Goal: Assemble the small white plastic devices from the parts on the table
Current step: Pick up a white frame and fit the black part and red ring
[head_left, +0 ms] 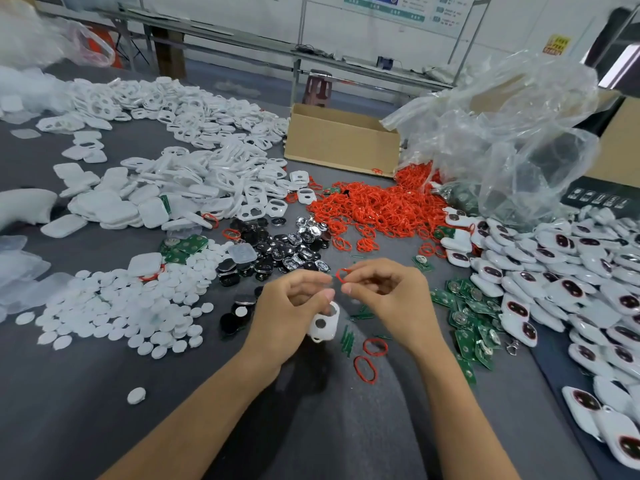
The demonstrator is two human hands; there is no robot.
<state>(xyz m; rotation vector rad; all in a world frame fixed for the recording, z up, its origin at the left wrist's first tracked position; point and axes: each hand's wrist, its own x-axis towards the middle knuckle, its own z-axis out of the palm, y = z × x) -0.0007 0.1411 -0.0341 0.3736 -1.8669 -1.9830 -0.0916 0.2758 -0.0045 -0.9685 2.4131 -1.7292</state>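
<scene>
My left hand grips a small white plastic shell with two holes, held low in its curled fingers above the grey table. My right hand pinches a thin red rubber ring between thumb and forefinger; the left fingertips meet it at the ring. Two loose red rings lie on the table just below my hands. A big heap of red rings sits behind them.
White shells are heaped at the back left, white round pads at the left, black and silver chips in the middle, green circuit boards and finished white devices at the right. A cardboard box and a clear plastic bag stand behind.
</scene>
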